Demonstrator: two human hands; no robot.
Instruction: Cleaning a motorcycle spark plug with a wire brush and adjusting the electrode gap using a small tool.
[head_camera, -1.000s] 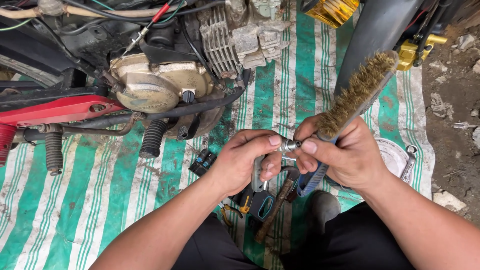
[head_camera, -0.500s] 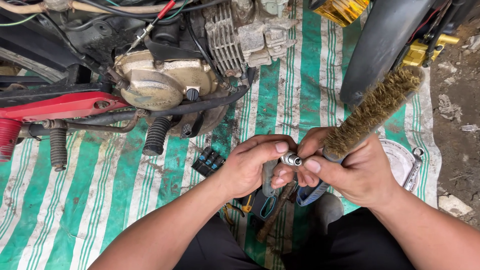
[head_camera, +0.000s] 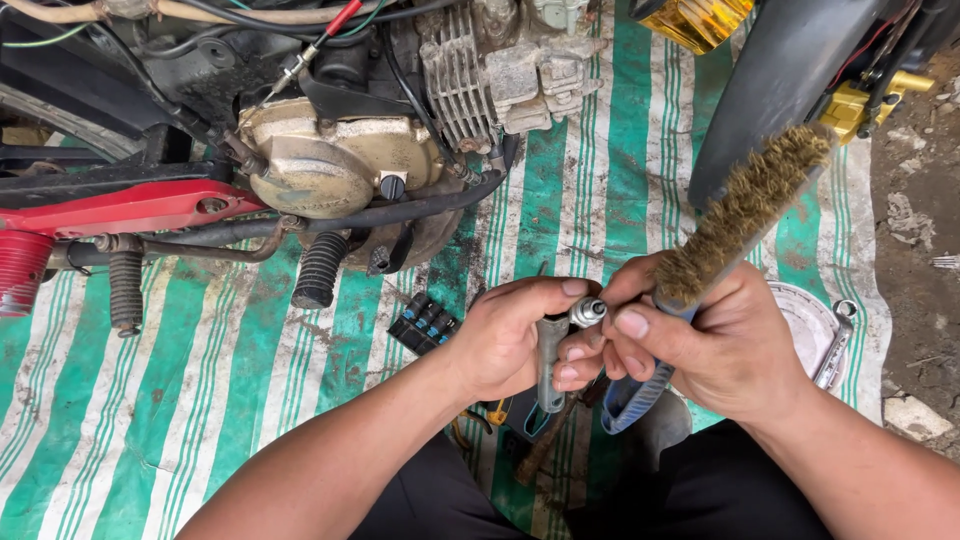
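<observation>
Wire brush (head_camera: 745, 205) has lifted off the small metal part (head_camera: 588, 311); left hand (head_camera: 510, 340) and right hand (head_camera: 715, 345) fingers now both pinch it, so brushing looks paused

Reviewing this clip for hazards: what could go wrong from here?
1. The small metal part is pinched only by fingertips of both hands; it could slip and vanish among the tools on the striped tarp.
2. The wire brush bristles sit close to the bare right hand; scratches seem likely.
3. The left hand also holds a wrench, crowding its grip.
</observation>
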